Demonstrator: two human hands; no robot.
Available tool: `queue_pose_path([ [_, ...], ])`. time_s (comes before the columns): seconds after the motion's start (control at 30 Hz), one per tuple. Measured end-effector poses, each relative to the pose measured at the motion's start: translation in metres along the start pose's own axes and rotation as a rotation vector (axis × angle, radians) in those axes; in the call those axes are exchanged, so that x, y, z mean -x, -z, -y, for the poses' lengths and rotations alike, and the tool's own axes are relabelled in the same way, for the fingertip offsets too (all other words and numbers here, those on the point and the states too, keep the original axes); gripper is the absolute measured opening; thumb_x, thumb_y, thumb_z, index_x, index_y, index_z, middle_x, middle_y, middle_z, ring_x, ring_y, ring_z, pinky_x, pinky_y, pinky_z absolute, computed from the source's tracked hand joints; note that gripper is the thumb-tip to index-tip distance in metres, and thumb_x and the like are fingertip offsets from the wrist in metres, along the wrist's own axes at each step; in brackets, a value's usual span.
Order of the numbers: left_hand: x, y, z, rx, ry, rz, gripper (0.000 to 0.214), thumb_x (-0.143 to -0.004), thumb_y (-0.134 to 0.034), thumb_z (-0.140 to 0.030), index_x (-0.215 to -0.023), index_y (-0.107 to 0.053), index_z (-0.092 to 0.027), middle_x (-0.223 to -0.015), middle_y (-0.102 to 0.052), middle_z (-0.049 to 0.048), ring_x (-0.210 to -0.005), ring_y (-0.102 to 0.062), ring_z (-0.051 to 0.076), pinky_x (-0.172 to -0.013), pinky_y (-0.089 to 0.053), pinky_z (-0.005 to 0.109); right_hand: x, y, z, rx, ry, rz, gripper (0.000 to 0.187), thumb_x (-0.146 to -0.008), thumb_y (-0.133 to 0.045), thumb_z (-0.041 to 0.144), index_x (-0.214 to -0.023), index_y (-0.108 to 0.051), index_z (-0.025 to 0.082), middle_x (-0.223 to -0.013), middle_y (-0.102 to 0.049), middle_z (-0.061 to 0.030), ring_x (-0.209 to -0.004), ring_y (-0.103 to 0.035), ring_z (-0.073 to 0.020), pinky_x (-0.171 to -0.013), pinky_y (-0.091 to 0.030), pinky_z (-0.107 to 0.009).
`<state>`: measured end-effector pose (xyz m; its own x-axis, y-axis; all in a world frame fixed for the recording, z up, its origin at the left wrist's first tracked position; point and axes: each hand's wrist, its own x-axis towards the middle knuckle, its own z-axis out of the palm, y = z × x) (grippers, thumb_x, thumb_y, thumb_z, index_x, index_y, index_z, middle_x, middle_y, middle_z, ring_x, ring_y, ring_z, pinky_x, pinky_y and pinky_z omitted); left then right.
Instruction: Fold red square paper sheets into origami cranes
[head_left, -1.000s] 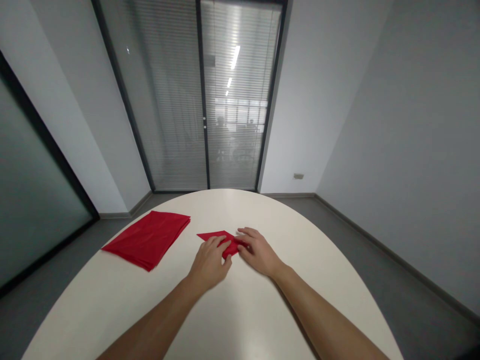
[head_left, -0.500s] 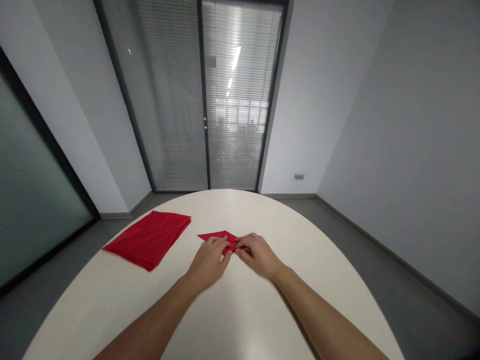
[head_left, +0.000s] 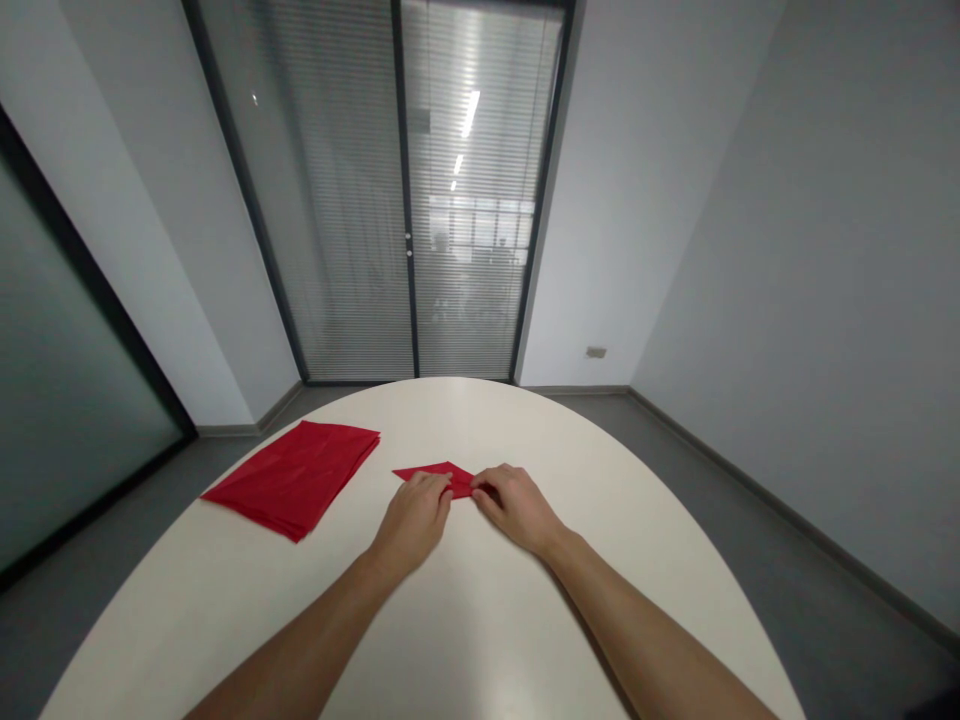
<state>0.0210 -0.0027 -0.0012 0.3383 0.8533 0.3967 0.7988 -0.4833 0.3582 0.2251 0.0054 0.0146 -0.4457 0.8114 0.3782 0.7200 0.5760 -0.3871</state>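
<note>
A small folded red sheet (head_left: pixel 461 484), of paper or thin cloth, lies on the table in front of me, with a pointed corner reaching left. My left hand (head_left: pixel 415 517) is closed on its near side, fingertips and thumb pressed together at the edge. At the sheet's right end, the thumb and fingers of my right hand (head_left: pixel 517 508) pinch it. Both hands cover parts of the sheet, so its full outline is hidden. Left of my hands rests a larger layered pile of red sheets (head_left: pixel 300 478), slightly creased, touched by neither hand.
The round white table (head_left: pixel 480 620) carries the sheets and both forearms. Beyond its far edge stands a dark-framed glass partition (head_left: pixel 345 250) with blinds. Pale walls (head_left: pixel 810 250) rise to the right, and a grey floor surrounds the table.
My left thumb has drawn in towards its fingers, and the near corner of the small sheet no longer sticks out below them. My right hand has hardly moved.
</note>
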Motion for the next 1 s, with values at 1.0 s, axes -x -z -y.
queue_pose_path([
  [1.0, 0.001, -0.006, 0.005, -0.096, -0.006, 0.029, 0.043, -0.089, -0.043, -0.007, -0.123, -0.067, -0.02, -0.139, -0.061, 0.0074, -0.124, -0.057, 0.025, -0.107, -0.045, 0.043, 0.005, 0.003, 0.01, 0.053, 0.151, 0.156, 0.038, -0.098, -0.049, 0.033, -0.131, -0.064, 0.02, -0.135, -0.064, -0.0105, -0.123, -0.057, -0.0268, -0.108, -0.04, -0.045],
])
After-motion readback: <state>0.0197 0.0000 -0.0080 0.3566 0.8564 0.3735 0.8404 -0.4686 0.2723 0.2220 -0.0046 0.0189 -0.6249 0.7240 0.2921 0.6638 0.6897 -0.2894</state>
